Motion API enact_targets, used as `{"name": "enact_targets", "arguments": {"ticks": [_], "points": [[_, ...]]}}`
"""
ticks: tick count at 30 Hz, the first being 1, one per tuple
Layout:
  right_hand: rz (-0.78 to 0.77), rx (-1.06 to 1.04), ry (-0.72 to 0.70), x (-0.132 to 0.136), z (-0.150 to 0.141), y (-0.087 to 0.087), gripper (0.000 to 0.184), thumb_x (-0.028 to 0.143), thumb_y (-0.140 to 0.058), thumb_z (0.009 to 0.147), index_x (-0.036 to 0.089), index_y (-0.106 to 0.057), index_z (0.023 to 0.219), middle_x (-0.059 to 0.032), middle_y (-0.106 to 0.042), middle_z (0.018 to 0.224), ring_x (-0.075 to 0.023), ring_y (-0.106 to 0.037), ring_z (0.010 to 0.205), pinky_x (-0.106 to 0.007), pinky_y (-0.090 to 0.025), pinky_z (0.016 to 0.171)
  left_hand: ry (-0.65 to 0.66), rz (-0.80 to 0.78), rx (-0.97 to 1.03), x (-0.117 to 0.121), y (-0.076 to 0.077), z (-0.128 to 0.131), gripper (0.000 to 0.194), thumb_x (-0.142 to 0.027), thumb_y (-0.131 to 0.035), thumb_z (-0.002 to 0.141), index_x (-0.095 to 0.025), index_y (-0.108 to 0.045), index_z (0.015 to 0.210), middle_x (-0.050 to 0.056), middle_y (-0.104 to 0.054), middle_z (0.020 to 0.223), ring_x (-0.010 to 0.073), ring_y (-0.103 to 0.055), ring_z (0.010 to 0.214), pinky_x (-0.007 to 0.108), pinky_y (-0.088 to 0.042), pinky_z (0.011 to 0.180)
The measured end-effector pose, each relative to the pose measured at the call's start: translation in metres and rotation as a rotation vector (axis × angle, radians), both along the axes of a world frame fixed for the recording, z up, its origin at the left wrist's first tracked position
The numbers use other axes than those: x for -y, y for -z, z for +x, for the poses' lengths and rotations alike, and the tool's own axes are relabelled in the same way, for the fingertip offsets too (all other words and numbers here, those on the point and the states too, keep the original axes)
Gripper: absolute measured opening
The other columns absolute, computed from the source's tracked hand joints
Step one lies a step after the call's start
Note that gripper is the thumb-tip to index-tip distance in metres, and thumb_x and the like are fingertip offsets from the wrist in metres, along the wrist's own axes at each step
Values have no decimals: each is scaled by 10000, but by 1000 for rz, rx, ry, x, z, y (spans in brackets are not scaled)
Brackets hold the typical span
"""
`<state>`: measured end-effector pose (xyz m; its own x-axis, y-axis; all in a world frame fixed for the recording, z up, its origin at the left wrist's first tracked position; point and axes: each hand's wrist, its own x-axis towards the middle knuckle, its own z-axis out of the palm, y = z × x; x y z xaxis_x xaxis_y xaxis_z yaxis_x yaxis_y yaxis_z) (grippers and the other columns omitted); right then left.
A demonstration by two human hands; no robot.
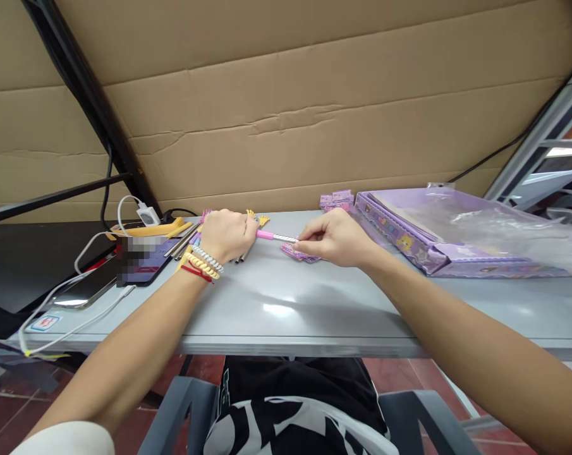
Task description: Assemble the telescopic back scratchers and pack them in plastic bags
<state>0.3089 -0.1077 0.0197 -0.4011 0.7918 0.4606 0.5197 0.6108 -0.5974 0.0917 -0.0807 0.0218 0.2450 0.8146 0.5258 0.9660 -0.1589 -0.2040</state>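
A slim pink stick with a silver, pen-like shaft (284, 238) is stretched level between my two hands above the desk. My left hand (226, 235) is closed round its pink end. At the silver end my right hand (334, 239) pinches the tip between thumb and fingers. More slim sticks lie under and beside my left hand, some with yellow crown-shaped tops (263, 221); silver shafts (184, 241) show to its left. Small purple printed cards (299, 253) lie on the desk just below my right fingers. My left palm hides part of the bundle.
At the right lies a purple printed box (399, 237) with clear plastic film (508, 234) over it. More small purple cards (337, 200) are stacked behind. Phones (89, 284), white cables (72, 335) and a yellow object (172, 227) occupy the left. Cardboard (314, 101) walls off the back.
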Motion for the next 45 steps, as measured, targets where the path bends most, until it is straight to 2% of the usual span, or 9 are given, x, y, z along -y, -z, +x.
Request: {"name": "enact_targets", "arguments": {"ticks": [6,11,16,20,25,31,36,39,45], "points": [[116,125,20,-13,6,9,145,242,-637,724,145,-722,658,0,-616,518,-74,-449,470,-227,-309,504,19,3,21,-6,7,3,587,-358,-256,911,-118,-738,677,166,-703,685,258,-641,662,337,-302,577],[188,400,15,-13,3,14,194,241,-542,834,175,-700,743,14,-573,544,-88,-406,510,-246,-268,539,116,-134,27,-16,3,-10,601,-409,-250,925,-182,-688,582,131,-685,634,234,-608,620,328,-249,549],[266,411,-61,-9,1,13,226,196,-484,869,165,-708,863,-42,-658,759,-126,-525,677,-254,-314,617,109,-171,123,-22,-1,-27,553,-411,-301,903,-202,-636,516,98,-628,547,212,-558,563,325,-207,529],[216,373,11,-15,7,13,196,186,-533,839,168,-710,921,-47,-690,827,-139,-561,728,-249,-340,627,127,-97,174,-20,0,-26,571,-460,-284,913,-197,-646,559,80,-633,573,194,-553,578,316,-204,534],[61,383,86,-17,13,11,138,108,-581,761,172,-653,859,2,-661,684,-105,-533,596,-222,-326,545,153,-99,140,-17,1,-18,542,-490,-290,916,-190,-676,681,97,-686,670,210,-587,635,308,-212,536],[-60,142,77,-18,14,9,163,234,-573,814,154,-693,891,13,-609,572,-87,-491,445,-229,-356,501,79,-132,161,-19,-1,-24,601,-499,-260,926,-197,-696,642,97,-682,643,225,-613,665,312,-229,544],[52,-70,68,-19,11,11,194,278,-567,801,134,-691,840,-28,-650,653,-102,-521,519,-237,-384,524,45,-165,175,-18,-3,-23,670,-517,-230,930,-176,-719,624,133,-686,653,245,-625,683,323,-263,562],[92,-112,58,-17,7,12,151,246,-558,788,136,-661,778,-38,-653,653,-116,-552,575,-237,-401,553,3,-133,119,-16,-2,-17,645,-433,-229,933,-148,-744,670,168,-705,704,271,-641,729,339,-274,578],[106,-212,126,-6,-1,8,118,214,-550,765,145,-630,711,-4,-575,544,-95,-470,475,-230,-332,467,-101,-36,82,-9,-7,-7,561,-338,-269,884,-98,-764,772,189,-725,789,293,-648,768,349,-282,571]]}}
